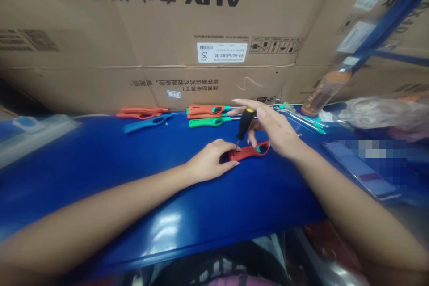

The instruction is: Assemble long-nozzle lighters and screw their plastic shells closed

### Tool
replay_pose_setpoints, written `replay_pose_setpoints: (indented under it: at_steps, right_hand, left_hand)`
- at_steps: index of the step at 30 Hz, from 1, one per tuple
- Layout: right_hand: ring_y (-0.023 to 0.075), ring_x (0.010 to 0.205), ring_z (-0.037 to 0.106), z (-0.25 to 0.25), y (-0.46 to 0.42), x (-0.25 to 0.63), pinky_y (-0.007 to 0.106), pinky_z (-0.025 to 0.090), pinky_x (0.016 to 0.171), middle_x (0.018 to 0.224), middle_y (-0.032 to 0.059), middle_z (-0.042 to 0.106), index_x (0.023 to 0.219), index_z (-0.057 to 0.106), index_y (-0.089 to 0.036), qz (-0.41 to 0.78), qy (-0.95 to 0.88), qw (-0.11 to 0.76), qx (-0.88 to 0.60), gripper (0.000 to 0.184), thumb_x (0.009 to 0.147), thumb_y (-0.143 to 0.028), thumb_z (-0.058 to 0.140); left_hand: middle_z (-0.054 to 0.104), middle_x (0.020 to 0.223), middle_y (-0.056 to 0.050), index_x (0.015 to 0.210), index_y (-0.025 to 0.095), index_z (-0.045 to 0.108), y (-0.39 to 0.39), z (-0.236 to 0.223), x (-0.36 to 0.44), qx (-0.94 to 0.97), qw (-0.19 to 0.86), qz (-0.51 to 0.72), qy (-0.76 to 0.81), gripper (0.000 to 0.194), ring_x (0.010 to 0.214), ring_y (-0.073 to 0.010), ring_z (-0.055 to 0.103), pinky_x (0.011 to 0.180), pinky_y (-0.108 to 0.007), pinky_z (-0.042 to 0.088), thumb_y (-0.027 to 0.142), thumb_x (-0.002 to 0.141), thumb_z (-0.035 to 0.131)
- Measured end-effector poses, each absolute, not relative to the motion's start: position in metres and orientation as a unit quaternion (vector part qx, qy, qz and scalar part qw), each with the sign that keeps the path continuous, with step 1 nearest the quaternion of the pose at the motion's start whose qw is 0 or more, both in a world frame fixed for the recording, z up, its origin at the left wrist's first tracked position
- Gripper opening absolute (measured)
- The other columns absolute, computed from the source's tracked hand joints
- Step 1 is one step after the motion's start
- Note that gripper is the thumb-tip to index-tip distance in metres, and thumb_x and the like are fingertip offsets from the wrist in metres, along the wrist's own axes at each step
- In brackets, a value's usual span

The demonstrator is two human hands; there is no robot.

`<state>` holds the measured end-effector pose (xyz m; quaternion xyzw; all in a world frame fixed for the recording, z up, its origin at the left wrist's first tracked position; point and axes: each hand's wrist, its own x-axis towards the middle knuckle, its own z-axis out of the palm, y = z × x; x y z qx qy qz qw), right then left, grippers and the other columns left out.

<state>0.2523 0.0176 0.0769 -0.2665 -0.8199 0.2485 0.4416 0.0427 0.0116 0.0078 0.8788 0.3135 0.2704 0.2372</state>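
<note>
My left hand is closed on the left end of a red lighter lying on the blue table, thumb and fingers on either side of it. The lighter has a trigger loop with a teal trigger at its right end. Above it, my right hand grips a screwdriver by its black and yellow handle. The screwdriver leans a little, and its thin shaft reaches down to the lighter's left part, beside my left fingertips. Whether the tip sits in a screw is too small to make out.
Behind my hands lie a red lighter, a green lighter, red casings and a blue casing. Metal lighter tubes, an orange bottle and a phone are to the right. A large carton stands at the back.
</note>
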Motion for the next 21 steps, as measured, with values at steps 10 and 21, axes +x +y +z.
replay_pose_setpoints:
  at_steps: [10,21]
  right_hand:
    - [0.0077,0.05,0.059,0.074,0.023,0.253,0.025,0.053,0.05,0.106,0.0062,0.071,0.14,0.055,-0.025,0.243,-0.81,0.452,-0.285,0.041,0.105,-0.041,0.041]
    - [0.0076,0.053,0.055,0.082,0.017,0.248,0.025,0.051,0.055,0.113,0.0062,0.071,0.137,0.058,-0.025,0.193,-0.839,0.43,-0.271,0.037,0.104,-0.034,0.045]
  left_hand:
    - [0.073,0.108,-0.007,0.12,0.017,0.067,0.012,0.007,0.043,0.88,0.238,0.272,0.309,0.033,0.099,-0.0227,0.064,0.092,-0.037,0.051,0.026,0.088,0.072]
    - [0.073,0.107,-0.006,0.119,0.018,0.067,0.011,0.007,0.042,0.879,0.235,0.275,0.311,0.032,0.098,-0.0221,0.065,0.091,-0.036,0.051,0.025,0.088,0.072]
